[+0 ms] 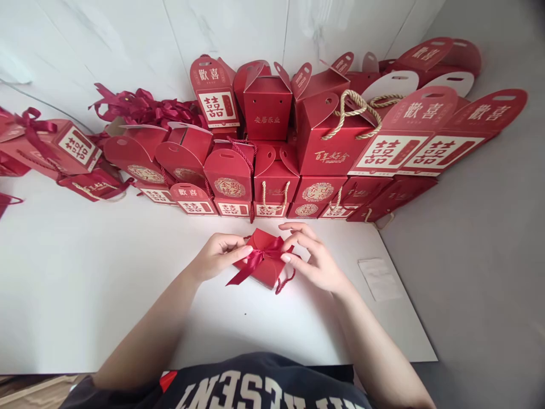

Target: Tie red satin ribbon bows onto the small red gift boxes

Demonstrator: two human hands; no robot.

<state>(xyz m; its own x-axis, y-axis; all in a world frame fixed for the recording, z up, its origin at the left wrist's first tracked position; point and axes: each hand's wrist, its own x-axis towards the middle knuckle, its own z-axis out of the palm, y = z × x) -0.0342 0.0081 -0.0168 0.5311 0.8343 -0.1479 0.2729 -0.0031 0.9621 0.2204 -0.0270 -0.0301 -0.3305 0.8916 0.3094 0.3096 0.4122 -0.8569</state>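
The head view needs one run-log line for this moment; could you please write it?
left hand: at left of red box | right hand: at right of ribbon bow | red box: on white table | stacked boxes: behind

Arms (155, 318): are slanting inward from lower left and lower right.
Left hand (215, 257): is curling its fingers (230, 240) left of centre.
Right hand (318, 262): is arching its fingers right of centre.

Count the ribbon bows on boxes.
2 visible: one bow on the red gift box at front centre, another on a double-happiness box at far left; more may be hidden.
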